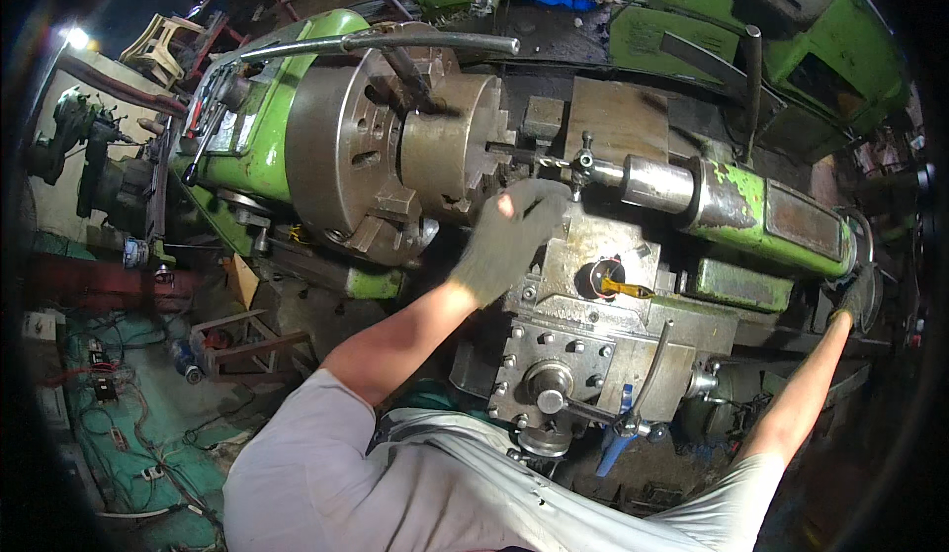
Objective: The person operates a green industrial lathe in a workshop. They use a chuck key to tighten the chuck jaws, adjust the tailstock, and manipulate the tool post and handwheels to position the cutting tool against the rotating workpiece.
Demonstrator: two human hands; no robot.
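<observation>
1. Left hand (509, 241), grey glove, up at the drill bit (542, 162) between chuck and tailstock. Motion-blurred; fingers look loosely apart, can't tell if they touch the bit.
2. Right hand (858, 295), also gloved, far right at the tailstock's rear end, seemingly closed on the handwheel (868, 267). Grip mostly in shadow, can't confirm.
3. Hands well apart, one each end of the tailstock (751, 218) (green, paint chipped).
4. Drill bit sits in a small drill chuck (585, 165) on the tailstock quill, tip pointing into the workpiece (450, 147) (round steel block) in the lathe chuck (341, 162).
5. Chuck key (405, 63) stands in the lathe chuck, long pipe handle across the top.
6. Carriage/cross-slide (593, 285) below the left hand; yellow-handled tool lying on it.
</observation>
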